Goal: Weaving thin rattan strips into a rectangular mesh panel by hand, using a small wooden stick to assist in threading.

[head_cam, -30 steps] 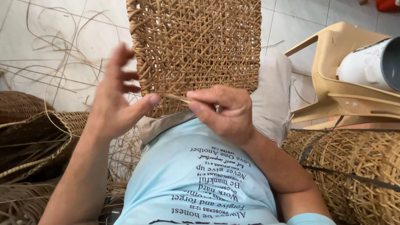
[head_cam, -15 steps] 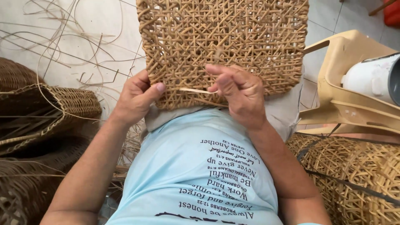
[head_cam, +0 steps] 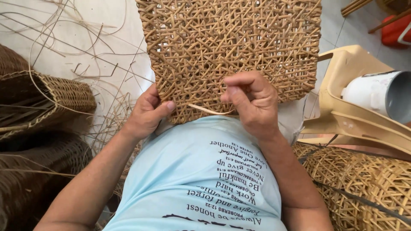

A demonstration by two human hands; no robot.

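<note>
1. Head view looks down at a person in a light blue shirt (head_cam: 192, 171) with two bare hands at work.
2. A woven mat (head_cam: 231, 51) made of tan cane strips lies on the person's lap. It reaches up and away from the body, and its near edge sits just above the shirt.
3. The left hand (head_cam: 147, 113) grips the near left corner of the mat. Its thumb lies on top of the weave and the fingers curl under the edge, so it is closed on the mat.
4. The right hand (head_cam: 250, 100) rests on the near edge of the mat. Its fingers are bent and pinch a thin pale strip (head_cam: 207, 110).
5. The strip runs along the mat's near edge, between the two hands.
6. Loose thin strands (head_cam: 72, 47) lie scattered on the white floor (head_cam: 64, 21) to the left.
7. A brown basket (head_cam: 47, 100) sits at the far left, near the left arm.
8. A tan plastic chair (head_cam: 355, 111) stands at the right with a white and grey pipe (head_cam: 381, 96) lying on it.
9. More woven cane work (head_cam: 368, 184) lies at the lower right, beside the right arm.
</note>
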